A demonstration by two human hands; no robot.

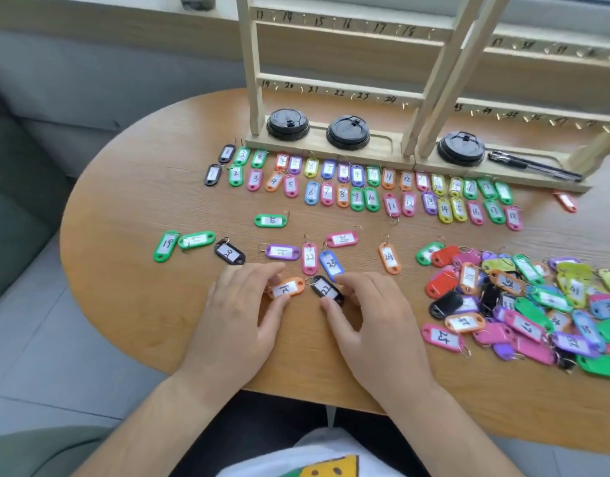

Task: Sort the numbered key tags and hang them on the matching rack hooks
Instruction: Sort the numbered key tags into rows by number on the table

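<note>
The sorting step is under way and hanging is not yet begun: the hooks visible on the rack (257, 63) are carrying nothing. The left hand (240, 315) is pinching an orange tag (285, 288) between thumb and forefinger, and the right hand (379, 325) is pinching a black tag (327, 288) marked 22 the same way. Both tags are lying flat on the tabletop (131, 201), their rings almost touching, just below a pink tag (309, 259) that also reads 22. The orange tag's number is reading upside down and I cannot tell it for sure.

Paired rows (357, 187) running from 1 to 18 are lying along the rack's base, the 19 to 24 group is spreading across the middle, and an unsorted pile (524, 297) is waiting at the right.

Next, I judge, the black tag is going up beside the pink 22. That calls for a short slide without nudging the neighbouring blue 23, and the orange one needs its number read before it is placed.
</note>
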